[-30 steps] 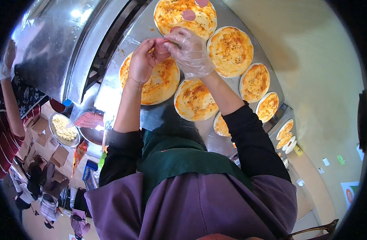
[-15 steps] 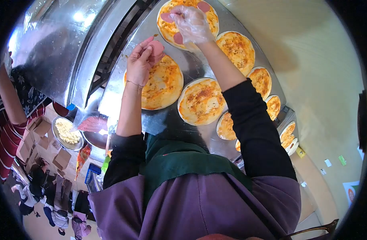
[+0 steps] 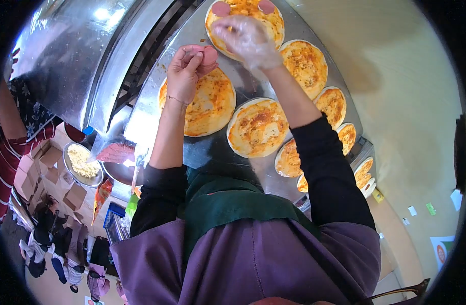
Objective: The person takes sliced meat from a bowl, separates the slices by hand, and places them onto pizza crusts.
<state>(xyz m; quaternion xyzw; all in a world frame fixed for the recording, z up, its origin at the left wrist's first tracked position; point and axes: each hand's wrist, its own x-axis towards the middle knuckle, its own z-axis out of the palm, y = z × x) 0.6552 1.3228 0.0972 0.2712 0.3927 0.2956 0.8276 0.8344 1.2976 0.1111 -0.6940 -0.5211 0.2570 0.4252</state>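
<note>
My left hand (image 3: 183, 71), bare with a thin bracelet at the wrist, holds a small stack of pink meat slices (image 3: 208, 56) above the left pizza base (image 3: 208, 104). My right hand (image 3: 250, 43), in a clear plastic glove, hovers over the lower part of the top pizza base (image 3: 273, 23); its fingers are curled and blurred, and whether anything is between them cannot be made out. Two pink slices lie near that base's upper edge, one at the left (image 3: 221, 8) and one at the right (image 3: 266, 6). Another sauced base (image 3: 258, 128) lies nearer my body.
More sauced bases (image 3: 305, 67) line the right side of the metal table (image 3: 207, 152). At the left are a bowl of shredded pale food (image 3: 83, 162), a bag of pink slices (image 3: 116, 152) and cardboard boxes (image 3: 74, 197). A co-worker's arm (image 3: 9, 112) shows at the far left.
My right hand has let go of a slice, now lying at the top base's upper left, and has moved down and slightly right. My left hand keeps its stack, slightly further right.
</note>
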